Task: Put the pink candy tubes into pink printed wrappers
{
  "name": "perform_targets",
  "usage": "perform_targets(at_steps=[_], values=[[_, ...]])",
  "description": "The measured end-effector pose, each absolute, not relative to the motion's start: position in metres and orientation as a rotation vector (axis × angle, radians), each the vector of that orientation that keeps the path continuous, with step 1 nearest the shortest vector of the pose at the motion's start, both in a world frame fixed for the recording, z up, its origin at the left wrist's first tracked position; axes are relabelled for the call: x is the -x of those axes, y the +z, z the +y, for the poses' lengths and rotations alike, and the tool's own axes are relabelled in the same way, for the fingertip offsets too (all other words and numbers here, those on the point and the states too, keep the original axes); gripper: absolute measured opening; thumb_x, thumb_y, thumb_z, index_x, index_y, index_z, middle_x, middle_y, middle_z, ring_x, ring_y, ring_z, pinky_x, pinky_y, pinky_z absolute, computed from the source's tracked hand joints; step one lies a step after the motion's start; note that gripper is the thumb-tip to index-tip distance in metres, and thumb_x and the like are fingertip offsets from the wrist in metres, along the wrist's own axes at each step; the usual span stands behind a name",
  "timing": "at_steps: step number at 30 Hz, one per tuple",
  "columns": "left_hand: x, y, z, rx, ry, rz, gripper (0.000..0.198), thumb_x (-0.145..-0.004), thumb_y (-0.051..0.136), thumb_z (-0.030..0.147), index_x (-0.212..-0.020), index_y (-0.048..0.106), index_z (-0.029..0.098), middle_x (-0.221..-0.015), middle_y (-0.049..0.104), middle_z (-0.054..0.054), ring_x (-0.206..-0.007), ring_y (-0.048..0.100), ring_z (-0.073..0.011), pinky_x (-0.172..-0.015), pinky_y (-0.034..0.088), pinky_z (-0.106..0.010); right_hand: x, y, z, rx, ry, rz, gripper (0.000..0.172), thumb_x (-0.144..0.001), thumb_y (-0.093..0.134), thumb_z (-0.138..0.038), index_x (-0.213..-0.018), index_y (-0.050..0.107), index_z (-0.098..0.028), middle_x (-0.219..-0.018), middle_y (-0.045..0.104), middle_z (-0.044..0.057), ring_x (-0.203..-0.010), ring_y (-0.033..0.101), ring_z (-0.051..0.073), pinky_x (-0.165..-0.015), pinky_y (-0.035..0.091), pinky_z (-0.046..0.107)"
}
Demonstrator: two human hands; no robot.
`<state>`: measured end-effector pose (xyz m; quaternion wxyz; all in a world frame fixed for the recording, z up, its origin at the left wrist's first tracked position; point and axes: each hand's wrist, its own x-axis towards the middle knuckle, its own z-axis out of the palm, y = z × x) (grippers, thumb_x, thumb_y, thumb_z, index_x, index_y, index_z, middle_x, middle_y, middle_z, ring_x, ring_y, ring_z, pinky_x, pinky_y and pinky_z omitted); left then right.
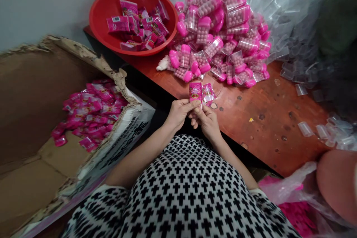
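Note:
My left hand (178,113) pinches a small pink labelled packet (195,92) and holds it upright just above the table edge. My right hand (206,119) is closed beside it, fingers on a second pink packet in clear wrap (208,95). Both hands meet close to my body. Beyond them lies a heap of clear little bottles with pink caps, filled with pink balls (220,37). A red plastic basin (111,11) at the back holds several pink packets.
A torn cardboard box (36,93) on my left holds many pink packets (89,113). Empty clear bottles (306,67) are piled at the back right and along the right edge of the reddish-brown table (264,119). A pink plastic bag (290,208) lies low right.

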<state>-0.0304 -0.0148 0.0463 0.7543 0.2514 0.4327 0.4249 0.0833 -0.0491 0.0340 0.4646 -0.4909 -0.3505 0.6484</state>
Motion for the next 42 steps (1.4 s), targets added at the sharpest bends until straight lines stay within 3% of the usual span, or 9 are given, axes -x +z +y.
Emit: perform_targets(at_steps=[5,9,15,24,27,30,33,36,42], values=[[0.022,0.045,-0.02,-0.496,1.023,1.031,0.036,-0.057,0.084,0.038,-0.06,0.061,0.011,-0.053,0.059,-0.001,-0.035,0.05,-0.0112,-0.028,0.036,-0.022,-0.087,0.033,-0.049,1.324,1.432,-1.035,0.028,-0.08,0.066,-0.047,-0.083,0.056,-0.02,-0.052,0.059,-0.008,-0.038,0.054,0.006,-0.037,0.045,0.014],[0.019,0.049,-0.025,-0.476,0.983,0.983,0.038,-0.058,0.083,0.043,-0.059,0.062,0.011,-0.048,0.054,0.001,-0.031,0.044,-0.0079,-0.028,0.033,-0.021,-0.088,0.037,-0.049,1.196,1.635,-0.794,0.035,-0.07,0.075,-0.048,-0.075,0.055,-0.02,-0.056,0.062,-0.006,-0.04,0.057,0.007,-0.035,0.045,0.014],[0.023,0.053,-0.021,-0.345,1.13,1.011,0.037,-0.054,0.086,0.038,-0.057,0.063,0.01,-0.055,0.058,0.0,-0.049,0.052,-0.0049,-0.048,0.043,-0.016,-0.085,0.045,-0.055,1.086,1.701,-0.629,0.04,-0.066,0.08,-0.046,-0.091,0.062,-0.021,-0.076,0.072,-0.003,-0.057,0.068,0.01,-0.055,0.06,0.021],[0.022,0.049,-0.039,-0.352,1.02,0.79,0.033,-0.059,0.085,0.032,-0.055,0.061,0.009,-0.053,0.048,0.002,-0.052,0.046,-0.0054,-0.052,0.041,-0.02,-0.085,0.041,-0.037,1.15,1.661,-0.578,0.05,-0.051,0.086,-0.049,-0.067,0.047,-0.023,-0.045,0.06,-0.009,-0.038,0.06,0.011,-0.036,0.05,0.019],[0.038,0.059,-0.039,-0.425,1.053,0.797,0.027,-0.063,0.084,0.033,-0.065,0.067,0.012,-0.062,0.06,-0.002,-0.058,0.056,-0.0099,-0.059,0.048,-0.024,-0.08,0.047,-0.031,1.117,1.742,-0.653,0.051,-0.051,0.086,-0.05,-0.068,0.047,-0.022,-0.046,0.062,-0.009,-0.036,0.058,0.01,-0.035,0.046,0.016],[0.069,0.078,-0.036,-0.35,1.384,0.87,0.036,-0.067,0.079,0.046,-0.089,0.07,0.019,-0.09,0.073,-0.004,-0.083,0.066,-0.0175,-0.078,0.054,-0.031,-0.085,0.057,-0.029,1.082,1.735,-0.721,0.047,-0.059,0.08,-0.053,-0.076,0.051,-0.022,-0.058,0.069,-0.005,-0.041,0.061,0.009,-0.036,0.046,0.016],[0.092,0.09,-0.031,-0.302,1.708,0.93,0.054,-0.079,0.053,0.068,-0.105,0.066,0.021,-0.103,0.073,-0.002,-0.094,0.067,-0.0165,-0.086,0.053,-0.03,-0.108,0.064,-0.023,1.14,1.525,-0.754,0.04,-0.068,0.075,-0.052,-0.078,0.051,-0.022,-0.063,0.07,-0.003,-0.043,0.06,0.008,-0.036,0.043,0.014],[0.081,0.078,-0.022,-0.584,1.608,1.137,0.054,-0.081,0.052,0.066,-0.113,0.063,0.025,-0.106,0.072,-0.003,-0.094,0.067,-0.0175,-0.086,0.052,-0.03,-0.136,0.066,-0.017,1.231,1.317,-0.766,0.036,-0.071,0.074,-0.049,-0.075,0.05,-0.022,-0.061,0.067,-0.004,-0.042,0.057,0.006,-0.036,0.041,0.014],[0.007,0.029,0.009,-1.902,0.958,1.382,0.035,-0.079,0.069,0.038,-0.111,0.07,0.021,-0.116,0.066,-0.013,-0.113,0.056,-0.0291,-0.101,0.038,-0.044,-0.157,0.062,-0.022,1.304,1.256,-0.756,0.035,-0.069,0.076,-0.047,-0.071,0.053,-0.02,-0.058,0.065,-0.004,-0.041,0.055,0.006,-0.037,0.04,0.015]])
